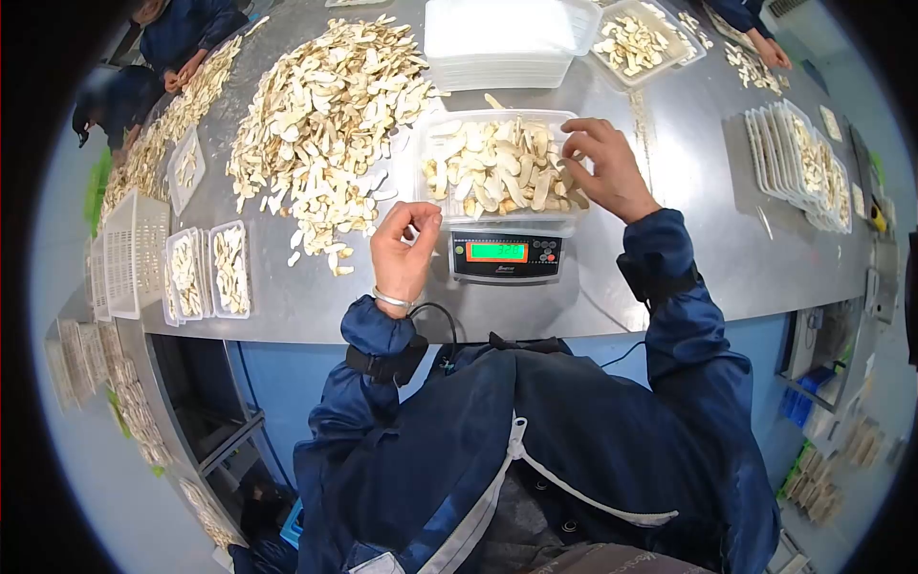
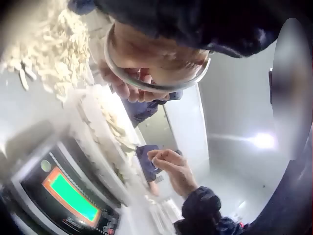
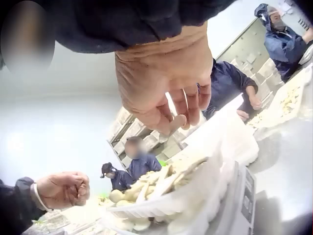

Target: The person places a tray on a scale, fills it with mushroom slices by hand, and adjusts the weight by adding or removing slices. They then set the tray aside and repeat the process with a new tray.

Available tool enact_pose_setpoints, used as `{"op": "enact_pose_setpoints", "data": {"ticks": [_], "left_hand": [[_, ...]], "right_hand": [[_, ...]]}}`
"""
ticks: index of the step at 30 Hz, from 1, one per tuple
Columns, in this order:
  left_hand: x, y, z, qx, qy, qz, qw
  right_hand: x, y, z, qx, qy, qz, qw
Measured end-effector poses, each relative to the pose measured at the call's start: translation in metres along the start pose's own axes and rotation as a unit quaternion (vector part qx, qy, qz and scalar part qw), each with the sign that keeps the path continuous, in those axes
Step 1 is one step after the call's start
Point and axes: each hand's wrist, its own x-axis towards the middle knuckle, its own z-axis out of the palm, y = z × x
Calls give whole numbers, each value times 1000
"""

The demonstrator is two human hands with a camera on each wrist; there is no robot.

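A clear tray (image 1: pixel 457 216) heaped with pale sliced pieces (image 1: pixel 507 167), which look like mushroom, rests on a scale (image 1: pixel 507 256) with a lit green display. At the tray's right side, my right hand (image 1: pixel 612 172) is above the slices, fingers bent; in the right wrist view its thumb and fingers (image 3: pixel 193 105) appear to pinch one pale slice (image 3: pixel 173 126). My left hand (image 1: pixel 404 251), with a bangle at the wrist, is raised by the tray's near left corner. Its fingers are curled, thumb close to the index finger, and nothing shows in them.
A large slice pile (image 1: pixel 325 115) lies left of the tray. Stacked empty containers (image 1: pixel 502 48) stand behind it, a bin (image 1: pixel 631 43) at back right. Filled trays stand at left (image 1: pixel 229 268) and right (image 1: pixel 798 163). Other people's hands (image 1: pixel 186 72) work at the far edge.
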Motion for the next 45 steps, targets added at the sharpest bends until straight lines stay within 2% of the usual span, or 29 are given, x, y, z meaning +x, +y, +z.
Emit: {"op": "enact_pose_setpoints", "data": {"ticks": [2,3,4,5,7,9,10,11,12,13,14,15,17,18,20,22,24,28,31,33,35,37,40,45], "left_hand": [[1,10,2,-180,-67,-135,972],[0,17,4,-266,-102,-201,937],[0,29,8,-294,-154,-211,919],[0,36,14,-390,-194,-241,867],[1,37,15,-542,-220,-304,752],[8,13,-6,-575,-253,-283,725],[11,6,-17,-503,-162,-271,805],[18,0,-37,-404,-120,-222,879],[26,-8,-62,-270,-85,-164,945],[34,-17,-77,-103,13,-103,989],[39,-20,-96,122,29,-44,991],[42,-32,-108,199,55,16,978],[49,-58,-120,345,108,139,922],[48,-59,-115,280,78,84,953],[43,-56,-97,284,54,126,949],[43,-51,-81,263,21,173,949],[44,-47,-67,262,-4,180,948],[49,-40,-53,249,-38,223,942],[48,-39,-46,245,-49,236,939],[45,-33,-28,256,-60,257,930],[40,-12,-4,266,-109,251,924],[41,2,22,275,-134,278,911],[51,-5,44,300,-133,279,903],[54,-12,28,277,-120,264,916]], "right_hand": [[4,-28,-9,117,-7,70,991],[5,-48,-12,175,-9,107,979],[7,-68,-12,163,1,27,986],[11,-85,-10,148,-16,-56,987],[18,-111,-7,123,50,-93,987],[11,-92,-14,129,105,-19,986],[2,-78,-19,127,131,50,982],[-8,-58,-21,126,163,73,976],[-20,-47,-25,116,174,125,970],[-33,-39,-30,79,162,170,969],[-46,-36,-32,54,155,204,965],[-61,-27,-29,40,160,238,957],[-83,-25,-21,51,181,310,932],[-89,-29,-17,41,181,324,928],[-98,-40,-13,19,178,354,918],[-101,-57,-10,-20,165,341,925],[-102,-68,-9,-65,163,304,937],[-107,-82,-3,-106,161,288,938],[-100,-88,2,-39,165,296,940],[-87,-85,11,-33,134,223,965],[-60,-93,23,-20,107,146,983],[-37,-93,35,-10,65,89,994],[-23,-81,54,-40,42,71,996],[-29,-60,54,-26,47,60,997]]}}
